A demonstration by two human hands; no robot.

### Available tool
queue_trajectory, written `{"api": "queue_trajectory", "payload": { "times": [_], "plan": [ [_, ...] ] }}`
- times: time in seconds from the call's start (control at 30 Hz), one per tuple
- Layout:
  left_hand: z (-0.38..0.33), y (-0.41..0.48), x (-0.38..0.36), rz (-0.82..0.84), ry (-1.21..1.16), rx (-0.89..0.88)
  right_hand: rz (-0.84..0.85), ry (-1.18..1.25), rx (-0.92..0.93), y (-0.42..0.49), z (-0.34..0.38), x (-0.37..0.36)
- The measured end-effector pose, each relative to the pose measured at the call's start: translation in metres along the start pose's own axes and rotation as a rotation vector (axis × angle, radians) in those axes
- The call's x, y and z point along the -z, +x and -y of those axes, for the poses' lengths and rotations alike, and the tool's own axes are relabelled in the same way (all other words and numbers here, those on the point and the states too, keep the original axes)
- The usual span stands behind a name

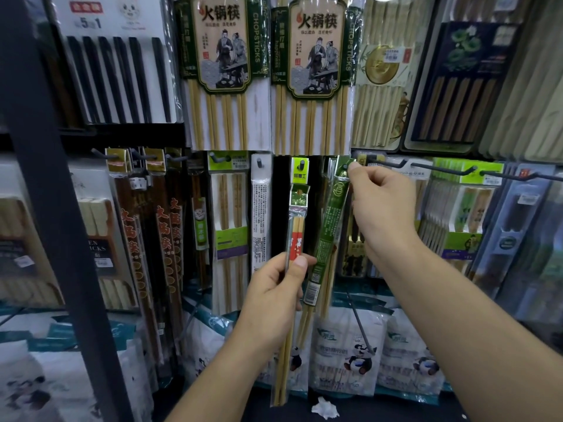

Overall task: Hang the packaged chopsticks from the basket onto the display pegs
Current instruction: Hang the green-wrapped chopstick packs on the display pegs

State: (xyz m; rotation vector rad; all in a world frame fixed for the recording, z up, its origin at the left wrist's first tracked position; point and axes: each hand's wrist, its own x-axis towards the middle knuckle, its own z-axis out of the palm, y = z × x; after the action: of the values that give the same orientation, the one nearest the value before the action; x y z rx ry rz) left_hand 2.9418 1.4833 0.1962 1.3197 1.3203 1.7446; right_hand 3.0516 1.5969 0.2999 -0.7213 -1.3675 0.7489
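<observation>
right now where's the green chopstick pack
The green pack sits mid-view, top pinched by the right hand, just right of the red pack in the left hand.

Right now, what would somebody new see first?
Probably the two hands in the middle. The right hand pinches the top of a green pack beside a peg, and the left hand grips a red pack lower down. Above them, at the top centre, hang two big packs with drawn figures on them.
</observation>
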Motion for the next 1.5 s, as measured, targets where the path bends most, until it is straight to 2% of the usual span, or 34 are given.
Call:
{"api": "queue_trajectory", "payload": {
  "times": [0.23,0.47,0.63,0.7,1.0,1.4,1.5],
  "plan": [
    [0.001,0.0,0.001,0.003,-0.003,-0.026,-0.043,-0.048,-0.001,0.001,-0.007,-0.004],
    [-0.007,0.0,-0.004,0.061,-0.139,-0.008,-0.034,-0.006,-0.011,-0.015,-0.003,0.006],
    [-0.013,0.005,-0.013,0.092,-0.103,-0.004,0.265,0.095,-0.026,-0.036,0.008,0.017],
    [-0.017,0.006,-0.021,0.12,-0.084,-0.02,0.299,0.077,-0.01,-0.038,0.01,0.018],
    [-0.026,0.03,-0.037,0.058,0.184,-0.154,0.143,0.04,-0.106,-0.013,0.014,0.017],
    [-0.018,0.038,-0.035,0.031,0.279,-0.105,0.069,-0.019,-0.048,-0.004,-0.004,0.008],
    [-0.021,0.037,-0.034,0.039,0.412,-0.131,0.076,-0.049,-0.025,-0.002,-0.007,0.008]
  ]
}}
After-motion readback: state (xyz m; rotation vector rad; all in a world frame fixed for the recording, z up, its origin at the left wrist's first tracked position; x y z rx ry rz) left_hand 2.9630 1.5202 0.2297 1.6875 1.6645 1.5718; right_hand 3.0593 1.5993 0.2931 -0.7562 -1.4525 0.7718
